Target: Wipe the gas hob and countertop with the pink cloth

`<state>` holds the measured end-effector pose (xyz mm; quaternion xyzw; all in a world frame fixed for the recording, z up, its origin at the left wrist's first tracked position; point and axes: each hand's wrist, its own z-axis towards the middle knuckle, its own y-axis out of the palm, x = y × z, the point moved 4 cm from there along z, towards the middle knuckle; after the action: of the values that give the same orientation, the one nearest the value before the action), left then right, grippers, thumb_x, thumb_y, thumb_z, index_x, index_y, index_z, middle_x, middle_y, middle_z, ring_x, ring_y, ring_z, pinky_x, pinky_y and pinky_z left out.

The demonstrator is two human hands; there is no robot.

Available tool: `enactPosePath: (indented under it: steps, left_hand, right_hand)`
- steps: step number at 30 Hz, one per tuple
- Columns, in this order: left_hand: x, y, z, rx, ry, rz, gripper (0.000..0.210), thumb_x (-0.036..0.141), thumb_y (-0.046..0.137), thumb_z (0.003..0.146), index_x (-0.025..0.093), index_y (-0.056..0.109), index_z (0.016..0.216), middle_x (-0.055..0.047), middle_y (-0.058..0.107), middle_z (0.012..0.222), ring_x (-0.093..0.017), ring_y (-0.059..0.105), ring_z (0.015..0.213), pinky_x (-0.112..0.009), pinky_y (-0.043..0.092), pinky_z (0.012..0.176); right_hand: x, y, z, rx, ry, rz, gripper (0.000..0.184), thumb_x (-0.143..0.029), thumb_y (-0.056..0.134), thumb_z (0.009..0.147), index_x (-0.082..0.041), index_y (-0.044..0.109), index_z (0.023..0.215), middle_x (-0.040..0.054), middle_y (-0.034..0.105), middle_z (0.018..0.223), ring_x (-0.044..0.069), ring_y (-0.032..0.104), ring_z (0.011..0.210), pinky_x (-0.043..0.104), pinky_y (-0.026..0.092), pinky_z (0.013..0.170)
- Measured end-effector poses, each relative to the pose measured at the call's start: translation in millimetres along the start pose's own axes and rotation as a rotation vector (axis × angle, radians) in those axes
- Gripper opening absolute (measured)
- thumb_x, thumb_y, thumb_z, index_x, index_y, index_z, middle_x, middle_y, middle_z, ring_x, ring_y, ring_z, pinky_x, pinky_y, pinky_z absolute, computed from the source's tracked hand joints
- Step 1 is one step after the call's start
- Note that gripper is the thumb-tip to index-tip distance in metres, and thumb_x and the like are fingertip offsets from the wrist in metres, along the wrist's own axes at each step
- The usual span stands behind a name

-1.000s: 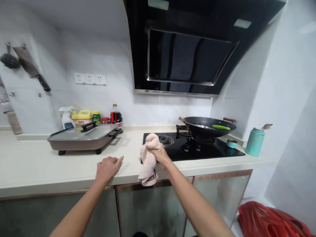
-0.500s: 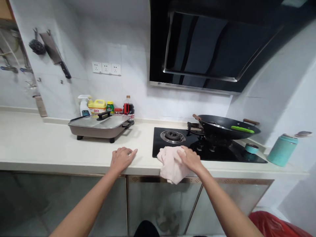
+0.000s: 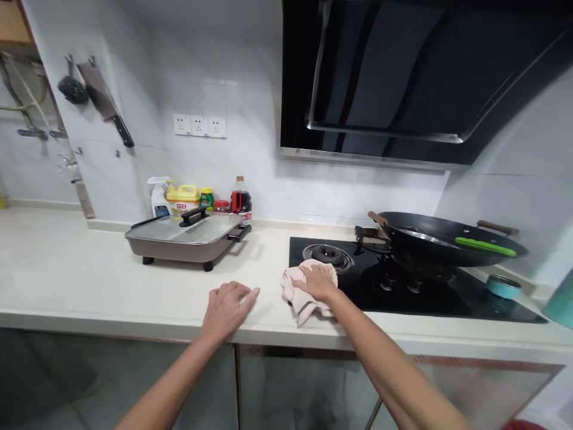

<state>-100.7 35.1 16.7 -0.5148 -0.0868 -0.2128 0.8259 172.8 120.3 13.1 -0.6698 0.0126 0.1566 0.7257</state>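
- My right hand (image 3: 319, 280) lies palm-down on a soft, pale pink cloth (image 3: 301, 295), fingers curled loosely over its bunched top and pressing it down rather than pinching it.
- The cloth is crumpled into rounded folds and sits at the front left corner of the glossy black glass hob (image 3: 430, 292), half on the glass and half on the desk (image 3: 89, 280), not far from the desk's front edge.
- My left hand (image 3: 227, 304) rests flat on the smooth cream desk just left of the cloth, fingers spread and holding nothing, close to the front edge.
- Just behind the cloth is a round ribbed metal burner (image 3: 329, 255).
- A wide, shallow black wok (image 3: 447, 239) with wooden handles sits on the right burner, a slim green utensil (image 3: 486, 246) lying inside it.
- A small round teal tin (image 3: 503, 285) stands on the hob's right side.
- Toward the desk's back edge, well left of my hands, sits a rectangular brown electric pan (image 3: 188, 236) with a flat glass lid and black handles.
- Behind it, bottles (image 3: 201, 197) line the white tiled wall.
- A broad cleaver (image 3: 105, 101) hangs on that wall at the left.
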Motion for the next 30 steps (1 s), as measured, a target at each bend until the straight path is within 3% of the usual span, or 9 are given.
enactPosePath:
  steps: [4, 8, 15, 18, 21, 25, 30]
  left_hand:
    - [-1.9, -1.5, 0.0, 0.032, -0.029, 0.015, 0.051, 0.062, 0.043, 0.099, 0.025, 0.078, 0.096, -0.009, 0.076, 0.112, -0.030, 0.062, 0.114, -0.046, 0.037, 0.102]
    - [-3.1, -2.7, 1.1, 0.051, -0.076, 0.040, 0.052, 0.060, 0.042, 0.099, 0.024, 0.078, 0.095, -0.011, 0.076, 0.113, -0.031, 0.062, 0.117, -0.046, 0.037, 0.103]
    - [-7.5, -2.9, 3.8, 0.039, -0.120, 0.071, 0.055, 0.063, 0.037, 0.099, 0.025, 0.078, 0.100, -0.010, 0.076, 0.120, -0.032, 0.061, 0.121, -0.047, 0.038, 0.103]
    - [-13.2, -2.1, 7.3, 0.038, -0.136, 0.078, 0.055, 0.062, 0.034, 0.099, 0.027, 0.077, 0.102, -0.008, 0.076, 0.123, -0.031, 0.061, 0.124, -0.046, 0.039, 0.104]
    - [-18.9, -1.0, 11.2, 0.022, -0.140, 0.105, 0.058, 0.062, 0.031, 0.098, 0.026, 0.076, 0.101, -0.010, 0.076, 0.122, -0.032, 0.062, 0.123, -0.047, 0.040, 0.104]
    - [-24.1, -0.8, 16.0, -0.001, -0.134, 0.143, 0.062, 0.065, 0.029, 0.096, 0.024, 0.077, 0.098, -0.012, 0.077, 0.120, -0.034, 0.063, 0.123, -0.047, 0.042, 0.102]
    - [-30.8, 0.3, 21.0, -0.039, -0.165, 0.174, 0.063, 0.065, 0.029, 0.095, 0.023, 0.076, 0.099, -0.012, 0.075, 0.125, -0.036, 0.062, 0.125, -0.049, 0.043, 0.102]
  right_hand:
    - [-10.7, -2.0, 36.9, -0.029, -0.064, 0.016, 0.065, -0.060, 0.043, 0.099, -0.027, 0.049, 0.154, 0.0127, 0.043, 0.163, 0.034, 0.032, 0.153, 0.052, 0.019, 0.124]
    - [-23.0, -5.2, 37.0, -0.008, -0.088, 0.029, 0.059, -0.051, 0.036, 0.102, -0.021, 0.050, 0.151, 0.0154, 0.046, 0.160, 0.034, 0.034, 0.151, 0.055, 0.017, 0.123]
    - [-71.2, -0.5, -42.9, 0.038, -0.309, 0.047, 0.074, -0.077, 0.051, 0.090, -0.022, 0.061, 0.138, 0.0149, 0.053, 0.152, 0.034, 0.044, 0.142, 0.051, 0.029, 0.119]
    - [-93.8, 6.2, -80.1, 0.133, -0.465, 0.042, 0.071, -0.077, 0.059, 0.086, -0.020, 0.065, 0.128, 0.0153, 0.063, 0.135, 0.034, 0.053, 0.127, 0.052, 0.034, 0.114]
    - [-103.7, 14.5, -108.9, 0.244, -0.596, -0.035, 0.067, -0.067, 0.075, 0.079, -0.023, 0.062, 0.128, 0.0121, 0.064, 0.125, 0.031, 0.055, 0.118, 0.049, 0.038, 0.109]
    - [-83.9, 18.2, -129.8, 0.331, -0.648, -0.142, 0.061, -0.053, 0.080, 0.080, -0.027, 0.058, 0.130, 0.0091, 0.061, 0.123, 0.028, 0.054, 0.110, 0.042, 0.042, 0.096]
    - [-6.9, 4.0, -150.2, 0.366, -0.542, -0.118, 0.063, -0.058, 0.079, 0.080, -0.030, 0.059, 0.132, 0.0092, 0.060, 0.124, 0.029, 0.051, 0.109, 0.043, 0.039, 0.095]
